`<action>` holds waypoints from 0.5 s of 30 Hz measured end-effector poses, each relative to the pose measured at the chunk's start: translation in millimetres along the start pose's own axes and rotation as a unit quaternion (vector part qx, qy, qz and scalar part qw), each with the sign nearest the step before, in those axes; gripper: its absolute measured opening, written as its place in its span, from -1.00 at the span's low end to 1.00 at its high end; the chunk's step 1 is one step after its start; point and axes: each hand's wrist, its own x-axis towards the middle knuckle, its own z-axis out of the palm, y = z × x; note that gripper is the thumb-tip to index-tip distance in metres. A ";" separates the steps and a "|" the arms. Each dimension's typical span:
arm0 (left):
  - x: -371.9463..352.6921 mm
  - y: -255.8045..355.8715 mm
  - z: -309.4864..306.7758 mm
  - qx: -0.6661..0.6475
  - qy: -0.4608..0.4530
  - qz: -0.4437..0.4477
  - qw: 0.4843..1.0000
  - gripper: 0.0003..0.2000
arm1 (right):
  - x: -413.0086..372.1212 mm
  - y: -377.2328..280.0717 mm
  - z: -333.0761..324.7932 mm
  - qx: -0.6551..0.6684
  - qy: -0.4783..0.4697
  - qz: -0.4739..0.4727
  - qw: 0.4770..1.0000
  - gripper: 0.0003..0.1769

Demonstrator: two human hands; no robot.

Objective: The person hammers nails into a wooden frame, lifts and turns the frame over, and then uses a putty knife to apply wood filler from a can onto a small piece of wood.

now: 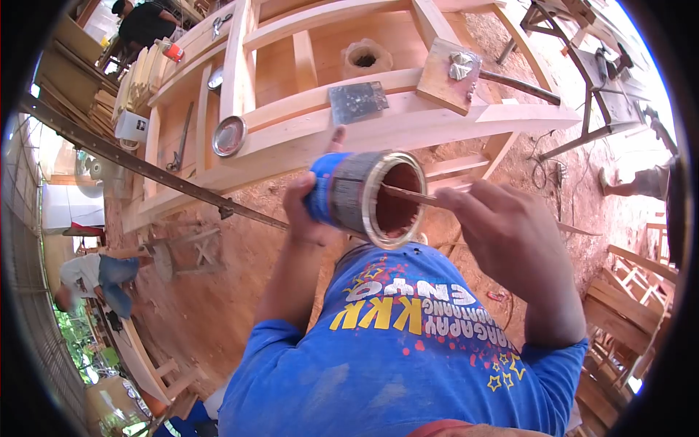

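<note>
**Tin can held sideways with a stick in its mouth**

From my remote seat on the head view, the tin can sits in mid-air in front of the chest, above a blue printed shirt. It is tipped on its side so that its open mouth faces the camera. The inside looks reddish-brown, and a blue label wraps its far end.

The left hand is wrapped around the can's body, with the fingers curled behind it and the thumb up along the top.

The right hand is closed in a pinch on a thin stick. The stick runs from the fingers across the rim and into the can. I cannot tell whether its tip touches the bottom.

Behind the can lies a large pale wooden frame on reddish dirt ground. Resting on the frame are:
- a grey sheet of sandpaper
- a wooden block
- a round metal lid

A long dark metal bar slants across the left side.

Well apart from the hands, a person bends over at the left edge. Another person in a dark top works at the upper left.
</note>
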 end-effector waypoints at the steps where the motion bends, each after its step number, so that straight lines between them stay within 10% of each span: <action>1: 0.3 -0.8 1.6 -0.006 0.000 -0.016 1.000 0.08 | 7.8 -7.3 5.2 -0.031 -0.007 -0.018 0.999 -0.74; 15: -18.4 36.5 -35.4 -0.082 -0.004 -0.080 0.993 0.04 | 77.1 -51.0 77.5 -0.111 -0.068 -0.049 0.990 -0.83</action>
